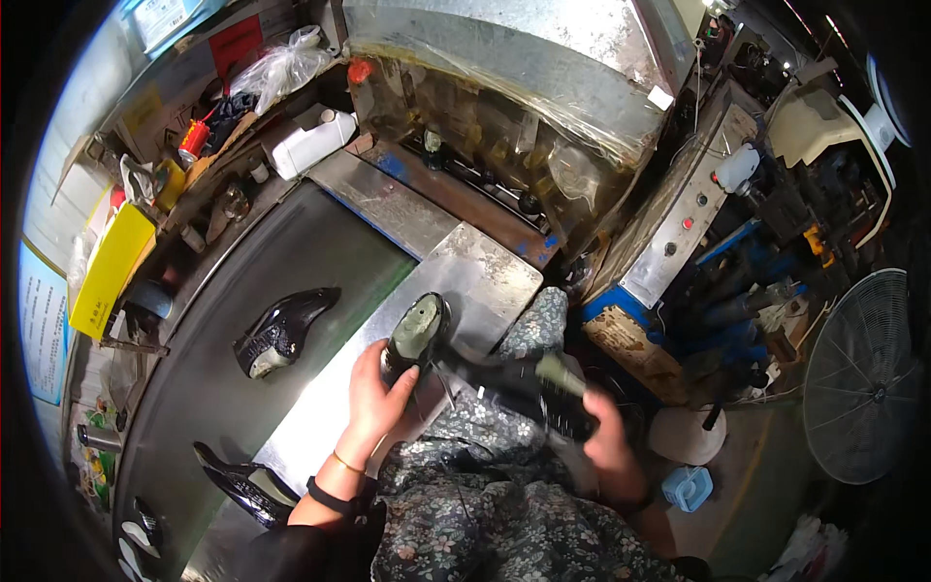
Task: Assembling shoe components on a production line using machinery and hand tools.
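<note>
My left hand [380, 390] is closed around a glossy black shoe [393, 359], and a worn grey-green surface shows at its upper end. It holds the shoe over the metal ledge beside the belt. My right hand [609, 436] grips a second black shoe [529, 393], blurred by motion, with a pale green patch on its upper side. This shoe lies across in front of the floral apron [475, 485], its narrow end close to the first shoe. To the left, one black shoe [281, 335] rests on the dark conveyor belt [218, 398]. Another black shoe [254, 490] lies nearer, by my left forearm.
More black shoes [141, 529] sit at the belt's lower left. A cluttered shelf with a white jug [310, 145] borders the belt. Ahead stands a metal-hooded machine [524, 48] with plastic sheeting. At right are a control panel [684, 218], a large fan [863, 373] and a blue basket [688, 488].
</note>
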Demonstrator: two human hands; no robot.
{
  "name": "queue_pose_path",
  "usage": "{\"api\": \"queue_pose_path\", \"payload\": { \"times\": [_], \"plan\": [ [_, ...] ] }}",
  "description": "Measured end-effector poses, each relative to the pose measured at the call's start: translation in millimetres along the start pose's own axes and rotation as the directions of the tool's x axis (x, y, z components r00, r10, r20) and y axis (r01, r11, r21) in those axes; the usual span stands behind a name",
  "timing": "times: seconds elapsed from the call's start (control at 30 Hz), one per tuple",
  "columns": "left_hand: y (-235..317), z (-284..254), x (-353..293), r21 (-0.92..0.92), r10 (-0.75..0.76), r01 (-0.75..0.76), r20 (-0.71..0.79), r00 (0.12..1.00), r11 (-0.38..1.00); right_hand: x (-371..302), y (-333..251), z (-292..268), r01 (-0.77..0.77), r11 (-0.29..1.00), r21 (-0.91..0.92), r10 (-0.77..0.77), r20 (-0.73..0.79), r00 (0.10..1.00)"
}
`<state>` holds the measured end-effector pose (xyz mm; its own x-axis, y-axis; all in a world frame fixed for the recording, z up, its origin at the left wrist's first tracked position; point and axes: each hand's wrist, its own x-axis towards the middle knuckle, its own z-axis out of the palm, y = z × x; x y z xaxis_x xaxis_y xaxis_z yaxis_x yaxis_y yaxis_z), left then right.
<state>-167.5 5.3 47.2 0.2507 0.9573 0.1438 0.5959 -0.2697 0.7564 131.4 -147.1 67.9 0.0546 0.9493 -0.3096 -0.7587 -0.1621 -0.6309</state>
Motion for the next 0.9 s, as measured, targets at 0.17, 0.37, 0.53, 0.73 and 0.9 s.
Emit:
{"api": "queue_pose_path", "payload": {
  "times": [0.17, 0.37, 0.53, 0.73, 0.9],
  "plan": [
    [-14.6, 17.2, 26.7, -0.004, -0.076, 0.077, 0.141, 0.987, 0.997, 174.5, -17.3, 13.2, 0.440, 0.765, -0.471, -0.522, -0.053, 0.851],
    [-42.9, 14.7, 43.5, -0.647, -0.224, 0.343, 0.263, 0.939, 0.681, 267.5, 21.9, 28.2, 0.480, 0.146, -0.865, -0.574, 0.321, 0.753],
    [48.1, 26.9, 26.0, -0.861, -0.306, 0.508, 0.477, 0.824, 0.025, 99.7, 51.7, 74.7, 0.081, 0.919, -0.385, 0.022, 0.254, 0.967],
    [108.7, 45.8, 1.1, -0.771, 0.336, 0.421, 0.604, 0.723, 0.478, -4.4, -80.1, 39.8, 0.293, 0.818, -0.495, -0.340, -0.005, 0.940],
    [67.1, 64.5, -29.4, -0.665, 0.207, 0.367, 0.620, 0.757, 0.651, -95.4, -221.8, -55.9, 0.173, 0.303, -0.937, -0.821, -0.165, 0.546]
  ]
}}
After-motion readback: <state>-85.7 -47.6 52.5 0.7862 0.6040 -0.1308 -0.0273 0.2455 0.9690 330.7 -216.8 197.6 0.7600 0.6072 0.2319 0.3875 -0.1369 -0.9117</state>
